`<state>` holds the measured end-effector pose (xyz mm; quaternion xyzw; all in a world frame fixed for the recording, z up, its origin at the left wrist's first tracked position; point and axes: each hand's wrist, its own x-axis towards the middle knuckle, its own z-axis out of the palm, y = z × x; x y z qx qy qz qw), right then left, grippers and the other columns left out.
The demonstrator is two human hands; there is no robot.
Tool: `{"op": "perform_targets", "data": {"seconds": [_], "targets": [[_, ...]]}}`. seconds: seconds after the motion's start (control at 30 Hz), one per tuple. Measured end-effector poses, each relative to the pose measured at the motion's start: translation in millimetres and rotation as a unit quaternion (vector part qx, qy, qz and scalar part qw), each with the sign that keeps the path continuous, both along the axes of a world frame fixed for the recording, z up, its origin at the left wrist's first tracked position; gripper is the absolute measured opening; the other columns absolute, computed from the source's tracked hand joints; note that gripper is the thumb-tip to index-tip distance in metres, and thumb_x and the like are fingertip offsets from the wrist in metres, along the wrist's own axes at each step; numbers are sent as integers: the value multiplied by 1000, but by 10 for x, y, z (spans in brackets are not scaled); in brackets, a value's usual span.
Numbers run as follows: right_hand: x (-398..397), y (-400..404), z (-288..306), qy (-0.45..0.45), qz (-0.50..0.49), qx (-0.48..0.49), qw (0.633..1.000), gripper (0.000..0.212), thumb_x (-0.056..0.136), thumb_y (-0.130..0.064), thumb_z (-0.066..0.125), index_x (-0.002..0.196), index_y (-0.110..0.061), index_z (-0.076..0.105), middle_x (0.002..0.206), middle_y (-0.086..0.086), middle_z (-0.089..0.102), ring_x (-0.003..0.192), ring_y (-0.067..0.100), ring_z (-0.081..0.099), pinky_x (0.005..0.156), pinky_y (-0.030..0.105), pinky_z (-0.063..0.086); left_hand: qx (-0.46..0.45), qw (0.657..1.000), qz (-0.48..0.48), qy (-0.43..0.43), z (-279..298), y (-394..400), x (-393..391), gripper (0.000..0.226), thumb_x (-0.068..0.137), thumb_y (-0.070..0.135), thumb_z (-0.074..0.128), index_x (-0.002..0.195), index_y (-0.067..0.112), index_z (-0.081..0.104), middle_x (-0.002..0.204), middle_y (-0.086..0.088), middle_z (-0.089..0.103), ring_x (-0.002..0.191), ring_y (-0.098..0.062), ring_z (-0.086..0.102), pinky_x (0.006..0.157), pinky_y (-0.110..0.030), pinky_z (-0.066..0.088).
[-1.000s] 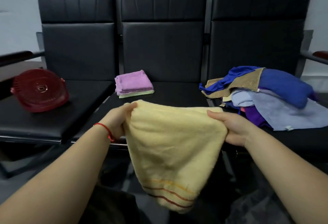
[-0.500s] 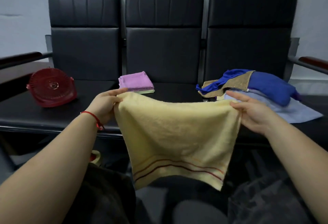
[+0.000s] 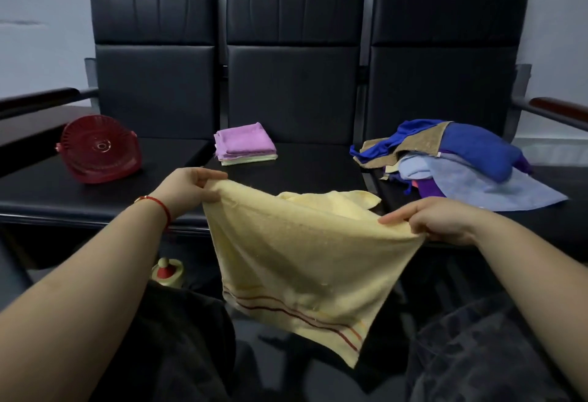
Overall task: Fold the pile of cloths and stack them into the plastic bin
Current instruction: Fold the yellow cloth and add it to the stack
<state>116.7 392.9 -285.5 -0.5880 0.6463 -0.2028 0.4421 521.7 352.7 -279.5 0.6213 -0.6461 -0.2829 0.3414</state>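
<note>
Item: pale yellow terry towel with red stripes point(image 3: 296, 255), held in the air before the black seats. Left hand point(image 3: 187, 190) pinches one top corner, right hand point(image 3: 442, 222) the other. Top edge runs left to right; striped hem hangs toward the lap, both hands equally near.

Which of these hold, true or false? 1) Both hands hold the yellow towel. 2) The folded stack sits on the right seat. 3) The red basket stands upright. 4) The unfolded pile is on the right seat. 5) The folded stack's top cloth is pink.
1) True: the left hand and right hand each pinch the top edge of the yellow towel.
2) False: the folded stack lies on the middle seat.
3) False: the red basket lies tipped on its side.
4) True: the unfolded pile is there.
5) True.
</note>
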Motion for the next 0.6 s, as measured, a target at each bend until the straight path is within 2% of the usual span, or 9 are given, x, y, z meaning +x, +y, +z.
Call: {"op": "perform_targets", "data": {"seconds": [0.13, 0.2, 0.27, 0.3, 0.37, 0.4, 0.5, 0.57, 0.6], "targets": [[63, 0, -24, 108, 11, -25, 994, 52, 72, 9, 42, 78, -28, 79, 91, -5, 67, 74, 13, 52, 61, 20, 38, -26, 993, -5, -113, -69, -7, -32, 21, 87, 10, 63, 106, 18, 70, 99, -2, 69, 99, -17, 62, 87, -24, 42], [119, 26, -52, 158, 24, -14, 987, 30, 66, -2, 51, 73, -14, 78, 77, 3, 67, 71, 16, 52, 62, 24, 39, -20, 986, 2, -166, -82, -11, -21, 20, 92, 17, 59, 108, 15, 69, 98, -1, 66, 98, -17, 59, 85, -24, 40], [159, 41, -85, 182, 37, -5, 983, 31, 60, -8, 55, 82, 7, 70, 69, 12, 52, 67, 21, 40, 58, 27, 33, -6, 981, 10, -195, -96, -27, 5, 21, 94, 23, 57, 109, 14, 68, 99, -2, 64, 98, -18, 57, 85, -27, 40], [175, 41, -93, 185, 42, -6, 982, 28, 65, -6, 56, 84, 13, 66, 69, 13, 47, 67, 21, 38, 55, 26, 32, -3, 980, 13, -200, -99, -28, 17, 21, 94, 24, 56, 108, 13, 68, 99, -3, 64, 97, -19, 57, 85, -28, 41], [201, 44, -90, 189, 48, -33, 980, 14, 78, -6, 59, 78, 6, 66, 66, 11, 43, 63, 19, 37, 51, 25, 30, 2, 977, 21, -211, -107, -30, 46, 19, 95, 26, 55, 103, 13, 66, 96, -3, 62, 94, -20, 56, 82, -28, 39], [210, 50, -91, 186, 49, -43, 980, 15, 79, -16, 66, 73, -3, 63, 63, 8, 40, 61, 18, 35, 51, 25, 28, 3, 976, 26, -214, -116, -36, 64, 18, 95, 26, 54, 101, 14, 65, 95, -3, 61, 95, -21, 55, 80, -28, 37], [248, 54, -133, 227, 79, -67, 968, 46, 61, -50, 83, 66, -12, 59, 60, 1, 44, 59, 14, 37, 54, 27, 28, -7, 979, 49, -198, -119, -36, 85, 18, 95, 26, 53, 101, 13, 64, 95, -4, 60, 94, -23, 54, 79, -28, 35], [326, 58, -208, 303, 96, -106, 942, 46, 59, -48, 84, 74, -10, 62, 67, -3, 55, 66, 14, 50, 58, 28, 36, -25, 983, 80, -163, -109, -32, 85, 23, 95, 29, 52, 104, 11, 63, 97, -6, 60, 93, -22, 53, 79, -29, 36], [357, 45, -237, 322, 91, -130, 933, 38, 63, -39, 82, 77, -10, 62, 72, -2, 58, 72, 16, 54, 60, 28, 39, -33, 986, 93, -137, -96, -25, 91, 24, 96, 30, 51, 105, 11, 63, 98, -8, 61, 93, -23, 53, 80, -29, 36]]}}
